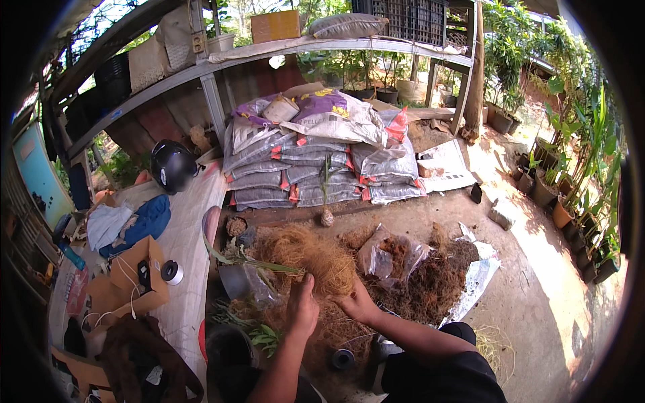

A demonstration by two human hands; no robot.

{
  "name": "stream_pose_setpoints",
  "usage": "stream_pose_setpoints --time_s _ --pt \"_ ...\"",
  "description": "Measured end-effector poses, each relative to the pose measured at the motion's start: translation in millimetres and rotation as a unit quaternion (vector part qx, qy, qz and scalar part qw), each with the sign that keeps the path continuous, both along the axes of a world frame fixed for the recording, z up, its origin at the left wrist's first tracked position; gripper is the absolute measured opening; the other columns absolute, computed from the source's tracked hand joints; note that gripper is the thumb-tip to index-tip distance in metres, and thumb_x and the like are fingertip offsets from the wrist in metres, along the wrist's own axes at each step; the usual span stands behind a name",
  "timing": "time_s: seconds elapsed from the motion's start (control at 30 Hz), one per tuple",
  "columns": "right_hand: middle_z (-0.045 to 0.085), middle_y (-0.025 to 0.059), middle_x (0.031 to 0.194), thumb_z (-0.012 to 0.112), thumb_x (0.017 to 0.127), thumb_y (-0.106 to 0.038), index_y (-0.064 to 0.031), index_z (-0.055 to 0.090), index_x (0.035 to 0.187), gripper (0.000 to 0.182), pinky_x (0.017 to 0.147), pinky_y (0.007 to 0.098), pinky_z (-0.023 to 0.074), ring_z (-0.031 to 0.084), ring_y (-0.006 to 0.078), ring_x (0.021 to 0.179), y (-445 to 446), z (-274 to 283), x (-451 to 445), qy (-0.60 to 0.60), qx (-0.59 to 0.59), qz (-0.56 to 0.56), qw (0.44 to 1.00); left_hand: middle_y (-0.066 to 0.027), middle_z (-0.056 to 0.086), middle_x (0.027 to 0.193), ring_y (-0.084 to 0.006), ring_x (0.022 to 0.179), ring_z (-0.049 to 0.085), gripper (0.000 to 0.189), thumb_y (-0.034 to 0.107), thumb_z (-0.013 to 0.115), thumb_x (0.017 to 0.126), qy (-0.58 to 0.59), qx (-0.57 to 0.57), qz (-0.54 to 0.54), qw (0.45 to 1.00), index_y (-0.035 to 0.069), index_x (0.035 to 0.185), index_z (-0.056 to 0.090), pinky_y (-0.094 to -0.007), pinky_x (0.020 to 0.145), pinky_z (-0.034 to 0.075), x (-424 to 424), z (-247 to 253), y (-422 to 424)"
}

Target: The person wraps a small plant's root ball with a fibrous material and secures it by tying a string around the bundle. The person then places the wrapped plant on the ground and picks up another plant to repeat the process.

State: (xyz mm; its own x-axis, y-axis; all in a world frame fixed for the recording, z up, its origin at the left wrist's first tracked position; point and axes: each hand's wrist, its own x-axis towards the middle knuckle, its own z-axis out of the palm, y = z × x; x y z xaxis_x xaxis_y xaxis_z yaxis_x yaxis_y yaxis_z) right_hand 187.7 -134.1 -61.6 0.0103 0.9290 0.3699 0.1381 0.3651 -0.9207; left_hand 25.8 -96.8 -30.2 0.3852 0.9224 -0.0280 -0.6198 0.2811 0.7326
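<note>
My left hand (303, 307) holds the base of a long-leaved green plant (274, 267), thumb up, with the leaves reaching out to the left. Just to its right, my right hand (357, 304) grips the lower edge of a clump of tan coconut fibre (335, 269), its fingertips partly hidden by the strands. Behind the hands a larger heap of pale fibre (287, 242) lies on the ground. Darker brown fibre (438, 282) is spread over a plastic sack to the right, beside a clear plastic bag (380, 252). A spool (343, 358) rests below the hands.
Stacked filled sacks (312, 176) stand ahead, with a small potted-root plant (327, 216) before them. At left, a covered table (194, 242) bears a helmet (173, 166), clothes (151, 221), a cardboard box (146, 297) and a white spool (172, 272). Potted plants (562, 216) line the right side.
</note>
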Motion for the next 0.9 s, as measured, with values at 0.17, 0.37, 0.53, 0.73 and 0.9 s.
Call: stream_pose_setpoints --time_s 0.17,0.37,0.53,0.73,0.9 --pt "0.049 0.0138 0.14 0.075 0.088 -0.019 0.0001 0.03 0.147 0.077 0.111 0.0374 0.0353 0.045 0.0214 0.13 -2.0 28.3 5.1 0.079 -0.041 0.057 0.994 -0.008 0.059 0.129 -0.0173 0.121 0.055 0.039 0.003 0.067 0.093 -0.063 0.016 -0.006 0.998 0.001 0.13 0.053 -0.0319 0.103 0.044 -12.9 11.9 10.8" --pt "0.049 0.0082 0.138 0.062 0.091 -0.058 -0.0063 0.029 0.15 0.085 0.101 0.036 0.04 0.051 0.0188 0.119 12.4 -11.0 20.5 0.18 -0.06 0.232 0.954 -0.0085 0.061 0.124 -0.0181 0.115 0.058 0.04 0.004 0.068 0.093 -0.095 0.017 0.071 0.993 0.003 0.13 0.053 -0.0327 0.101 0.046 -4.6 19.6 3.7" --pt "0.057 -0.0019 0.105 0.051 0.095 -0.063 -0.0155 0.048 0.132 0.06 0.077 0.0313 0.0408 0.052 0.0138 0.09 4.9 -32.7 0.1 0.47 -0.279 0.248 0.8 -0.009 0.061 0.124 -0.0178 0.115 0.057 0.038 0.007 0.068 0.093 -0.086 -0.002 0.162 0.983 0.002 0.129 0.054 -0.0321 0.099 0.047 0.2 15.6 6.2" --pt "0.068 0.017 0.095 0.06 0.097 -0.016 0.002 0.063 0.106 0.02 0.082 0.0405 0.0494 0.065 0.029 0.092 -17.6 -24.8 -48.9 -0.011 -0.118 0.011 0.993 -0.0071 0.064 0.115 -0.0154 0.104 0.059 0.031 0.01 0.07 0.093 -0.029 0.015 0.235 0.971 -0.001 0.12 0.06 -0.0305 0.094 0.046 6.6 1.2 11.4" --pt "0.066 0.0279 0.096 0.059 0.089 -0.009 0.0016 0.064 0.111 0.024 0.079 0.0484 0.0508 0.062 0.0454 0.091 -38.0 50.6 -47.1 -0.214 -0.083 0.004 0.973 -0.0047 0.066 0.103 -0.0127 0.092 0.058 0.022 0.01 0.07 0.093 0.049 0.048 0.252 0.965 -0.002 0.111 0.065 -0.0289 0.085 0.047 7.1 2.4 11.8"
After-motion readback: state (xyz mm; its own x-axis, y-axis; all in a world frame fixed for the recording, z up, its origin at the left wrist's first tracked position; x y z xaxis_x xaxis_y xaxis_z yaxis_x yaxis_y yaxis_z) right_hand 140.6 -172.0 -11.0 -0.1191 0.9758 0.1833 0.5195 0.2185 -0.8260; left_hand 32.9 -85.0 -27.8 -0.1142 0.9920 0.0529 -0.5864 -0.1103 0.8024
